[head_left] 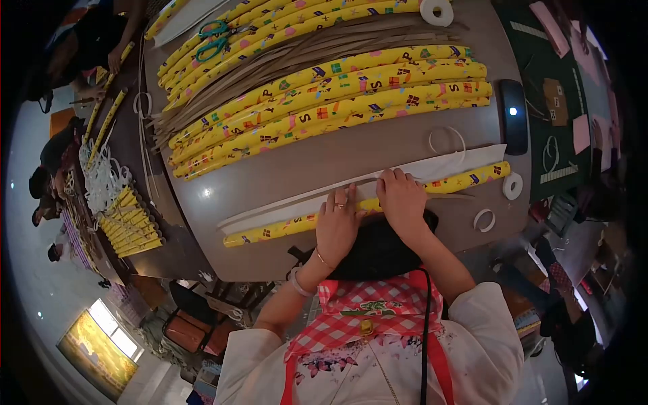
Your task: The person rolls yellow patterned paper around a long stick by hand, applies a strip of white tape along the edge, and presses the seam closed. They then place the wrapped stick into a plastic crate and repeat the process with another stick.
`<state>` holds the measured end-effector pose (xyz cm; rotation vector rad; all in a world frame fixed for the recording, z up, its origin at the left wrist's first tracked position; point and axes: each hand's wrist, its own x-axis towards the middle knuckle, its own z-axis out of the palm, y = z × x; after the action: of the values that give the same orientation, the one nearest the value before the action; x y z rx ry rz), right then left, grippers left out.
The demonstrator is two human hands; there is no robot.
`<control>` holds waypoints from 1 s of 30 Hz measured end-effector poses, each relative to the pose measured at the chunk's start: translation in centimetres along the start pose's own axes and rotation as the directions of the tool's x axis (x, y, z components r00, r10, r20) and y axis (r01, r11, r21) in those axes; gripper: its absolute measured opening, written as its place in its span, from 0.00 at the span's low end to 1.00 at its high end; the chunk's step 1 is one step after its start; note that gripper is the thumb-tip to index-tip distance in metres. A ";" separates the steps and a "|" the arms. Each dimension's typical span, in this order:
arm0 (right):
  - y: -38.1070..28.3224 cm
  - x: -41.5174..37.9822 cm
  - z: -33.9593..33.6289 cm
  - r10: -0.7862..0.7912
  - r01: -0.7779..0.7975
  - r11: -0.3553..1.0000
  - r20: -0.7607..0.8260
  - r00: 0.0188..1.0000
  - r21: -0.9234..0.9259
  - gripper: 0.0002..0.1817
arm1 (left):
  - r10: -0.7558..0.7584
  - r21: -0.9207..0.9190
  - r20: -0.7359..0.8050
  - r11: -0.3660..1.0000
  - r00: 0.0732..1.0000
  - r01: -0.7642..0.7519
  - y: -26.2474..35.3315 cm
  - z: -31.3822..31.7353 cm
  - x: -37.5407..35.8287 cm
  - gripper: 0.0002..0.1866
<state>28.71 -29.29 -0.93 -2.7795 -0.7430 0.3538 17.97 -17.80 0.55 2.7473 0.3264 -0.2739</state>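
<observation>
Near the table's front edge lies a partly rolled yellow patterned sheet (466, 179), its white underside (270, 210) showing along the far side. My left hand (337, 219) rests on the roll near its middle, fingers spread, with a ring on one finger. Close to its right, my right hand (401, 196) presses on the white sheet and the roll with its fingers together; what lies under the fingertips is hidden. A thin brown strip (364, 181) runs along the white sheet by the fingertips.
Beyond are several yellow rolls (324, 111), brown strips (270, 67), green-handled scissors (213, 48) and a white tape roll (437, 12). A black device (513, 116) and another tape roll (512, 185) sit right. Bundled yellow tubes (131, 226) and people are left.
</observation>
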 end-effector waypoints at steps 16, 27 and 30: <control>-0.2 -0.4 -1.4 -0.007 0.008 0.997 -0.014 1.000 0.071 0.09 | 0.105 -0.135 -0.038 0.985 0.994 -0.109 0.6 0.6 0.8 0.34; 1.5 0.6 -3.6 -0.051 0.045 0.985 0.033 0.998 0.168 0.07 | 0.046 -0.126 -0.009 0.991 0.999 -0.047 1.2 0.4 0.8 0.32; 1.7 0.6 -3.4 -0.070 0.067 0.988 0.019 0.997 0.142 0.07 | 0.053 -0.116 -0.001 0.992 0.999 -0.053 1.1 0.3 1.0 0.32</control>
<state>30.98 -31.00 1.67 -2.6154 -0.7851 0.4108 19.14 -18.75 0.45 2.6371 0.2597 -0.2365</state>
